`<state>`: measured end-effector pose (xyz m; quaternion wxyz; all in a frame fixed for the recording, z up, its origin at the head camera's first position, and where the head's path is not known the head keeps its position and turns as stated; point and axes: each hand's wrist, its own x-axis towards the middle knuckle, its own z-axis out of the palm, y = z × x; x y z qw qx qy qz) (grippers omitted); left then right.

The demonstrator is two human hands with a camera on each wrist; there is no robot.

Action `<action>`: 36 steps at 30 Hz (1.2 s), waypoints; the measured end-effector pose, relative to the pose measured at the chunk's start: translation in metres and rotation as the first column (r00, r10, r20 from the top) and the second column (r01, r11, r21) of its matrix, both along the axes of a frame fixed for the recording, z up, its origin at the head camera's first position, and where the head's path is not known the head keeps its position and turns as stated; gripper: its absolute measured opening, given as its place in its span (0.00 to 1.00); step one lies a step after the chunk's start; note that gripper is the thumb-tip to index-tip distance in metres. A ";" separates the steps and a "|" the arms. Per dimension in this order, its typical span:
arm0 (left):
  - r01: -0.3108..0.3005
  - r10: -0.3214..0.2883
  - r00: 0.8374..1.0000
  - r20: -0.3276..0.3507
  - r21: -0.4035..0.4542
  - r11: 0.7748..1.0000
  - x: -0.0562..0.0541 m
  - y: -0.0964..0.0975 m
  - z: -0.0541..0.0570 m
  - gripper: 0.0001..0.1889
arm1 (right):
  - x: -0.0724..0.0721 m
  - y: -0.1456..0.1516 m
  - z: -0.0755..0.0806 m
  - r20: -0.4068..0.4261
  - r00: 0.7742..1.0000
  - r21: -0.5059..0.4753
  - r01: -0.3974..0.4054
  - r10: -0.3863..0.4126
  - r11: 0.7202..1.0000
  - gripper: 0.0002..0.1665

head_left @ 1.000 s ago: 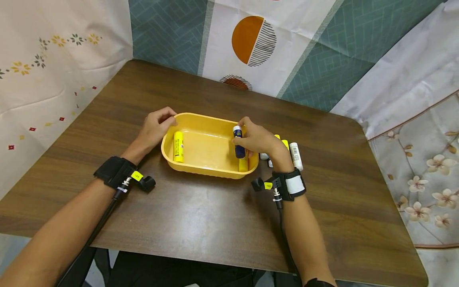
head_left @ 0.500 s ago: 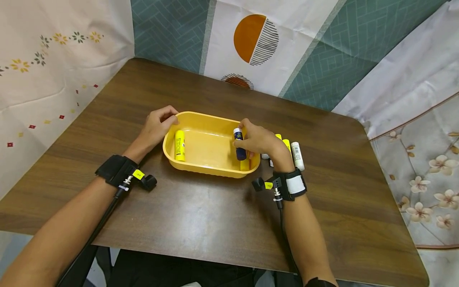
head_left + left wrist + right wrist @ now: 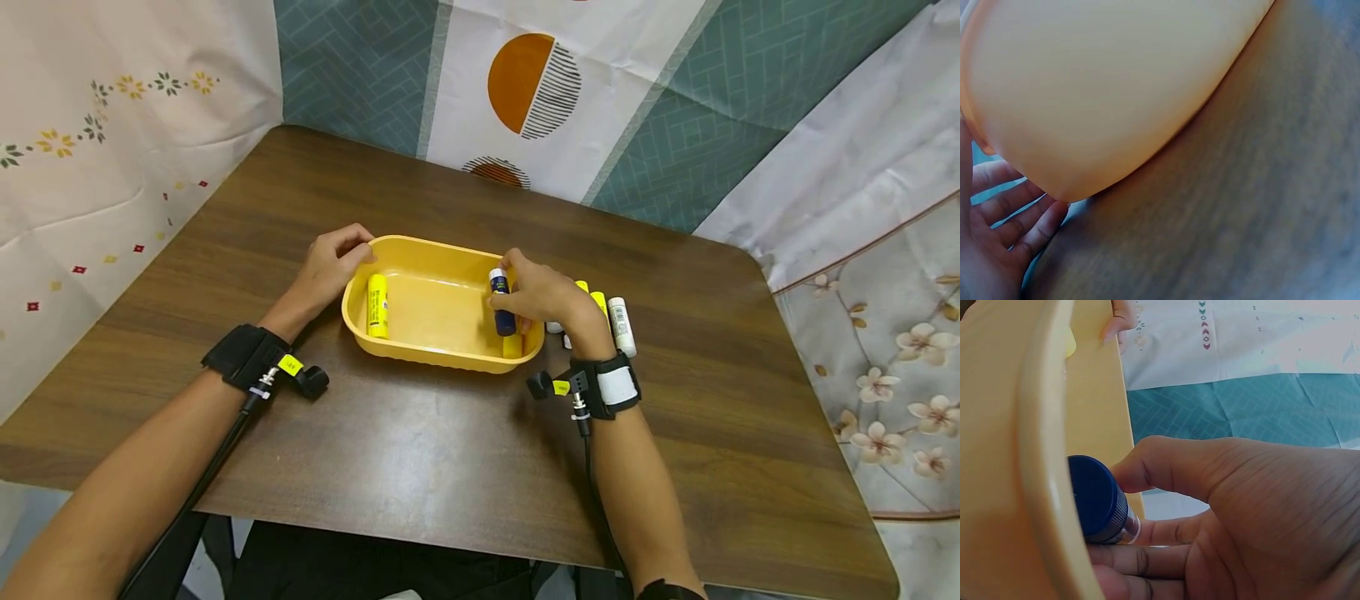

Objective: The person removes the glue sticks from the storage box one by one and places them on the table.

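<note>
My left hand (image 3: 330, 260) holds the far left corner of a yellow plastic tray (image 3: 431, 312), its fingers behind the outer wall in the left wrist view. Over the tray's right end, my right hand (image 3: 547, 292) pinches a dark blue glue stick (image 3: 503, 321) with a white end. Its blue cap (image 3: 1094, 500) faces the right wrist camera. A yellow glue stick (image 3: 377, 307) lies along the tray's left end. Another yellow stick (image 3: 512, 346) shows at the right end, partly hidden below the blue one and the hand.
Right of the tray, several more sticks lie on the brown wooden table (image 3: 420, 442), among them a white glue stick (image 3: 622, 327) and a yellow-ended one (image 3: 598, 300). My right wrist partly covers them. Patterned cloths (image 3: 525, 92) hang behind the table and along both sides.
Hardly anything differs. The tray and the blue glue stick sit a touch further right in the head view, and both hands keep their grips.
</note>
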<state>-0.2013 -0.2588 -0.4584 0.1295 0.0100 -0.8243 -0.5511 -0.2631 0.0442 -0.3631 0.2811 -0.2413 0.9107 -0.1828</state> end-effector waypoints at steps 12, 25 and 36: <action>0.017 -0.017 1.000 -0.006 0.011 1.000 -0.001 -0.003 0.001 0.11 | 0.000 0.008 0.008 0.039 0.999 -0.130 -0.011 0.017 0.991 0.34; -0.034 0.037 0.999 -0.029 0.093 0.995 -0.005 -0.030 -0.001 0.12 | -0.007 0.027 0.017 -0.045 0.998 -0.213 0.030 -0.040 0.977 0.31; -0.040 0.044 0.998 -0.036 0.112 0.993 -0.005 -0.033 -0.002 0.11 | -0.022 0.034 -0.005 0.006 0.997 -0.049 0.074 -0.073 0.996 0.33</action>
